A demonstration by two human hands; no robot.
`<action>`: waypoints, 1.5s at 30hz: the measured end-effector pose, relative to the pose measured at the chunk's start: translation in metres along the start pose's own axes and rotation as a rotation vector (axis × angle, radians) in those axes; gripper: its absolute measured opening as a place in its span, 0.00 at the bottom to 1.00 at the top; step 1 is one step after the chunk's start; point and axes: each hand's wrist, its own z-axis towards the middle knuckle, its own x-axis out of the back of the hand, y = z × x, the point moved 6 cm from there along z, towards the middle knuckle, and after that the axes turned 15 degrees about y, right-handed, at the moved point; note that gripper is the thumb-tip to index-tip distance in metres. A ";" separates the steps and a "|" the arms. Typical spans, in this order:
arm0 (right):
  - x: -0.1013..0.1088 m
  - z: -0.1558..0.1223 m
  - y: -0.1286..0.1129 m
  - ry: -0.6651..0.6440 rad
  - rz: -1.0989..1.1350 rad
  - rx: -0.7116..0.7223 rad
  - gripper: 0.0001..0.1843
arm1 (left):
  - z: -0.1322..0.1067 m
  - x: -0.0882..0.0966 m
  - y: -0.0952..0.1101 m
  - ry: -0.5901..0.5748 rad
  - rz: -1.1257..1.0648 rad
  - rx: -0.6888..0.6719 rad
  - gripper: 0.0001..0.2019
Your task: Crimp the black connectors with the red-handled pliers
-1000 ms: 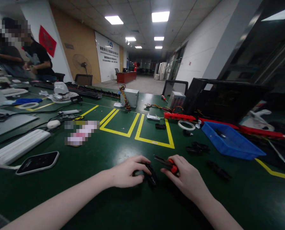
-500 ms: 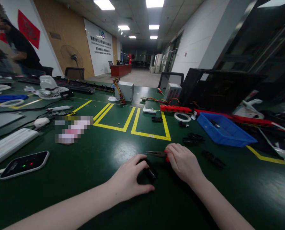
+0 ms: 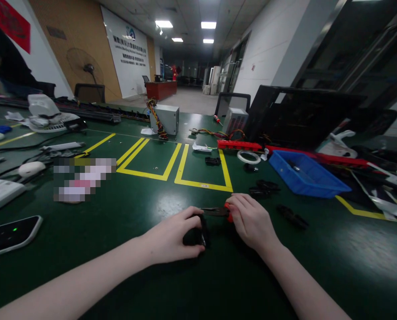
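My left hand [image 3: 173,238] is closed around a small black part [image 3: 201,232] that rests on the green table [image 3: 125,231]. My right hand [image 3: 251,222] grips red-handled pliers [image 3: 218,212] just to its right. The pliers' dark jaws point left, toward the top of the black part, and their tip is close to it or touching it. Both forearms reach in from the bottom edge.
Loose black parts [image 3: 263,189] and another black piece [image 3: 291,216] lie right of my hands. A blue tray [image 3: 305,175] stands further right, a white tape ring [image 3: 249,156] behind. Yellow floor-style markings [image 3: 201,184] cross the table. A dark device [image 3: 10,235] lies at left.
The view has tilted and drifted a little. My right hand has brought the pliers leftward and closer to the black part. My left hand has kept its hold on the part.
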 end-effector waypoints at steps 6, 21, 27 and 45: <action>0.004 -0.002 0.007 0.021 0.060 0.007 0.15 | 0.026 -0.004 -0.014 -0.073 -0.028 -0.130 0.17; 0.007 -0.005 0.008 0.048 0.129 -0.048 0.13 | 0.031 -0.003 -0.023 -0.072 -0.058 -0.049 0.20; 0.009 -0.004 0.012 0.043 0.139 -0.101 0.13 | 0.030 0.003 -0.026 -0.046 -0.237 0.117 0.21; 0.009 -0.003 0.000 0.055 0.114 -0.037 0.13 | 0.029 0.002 -0.028 -0.013 -0.282 0.117 0.28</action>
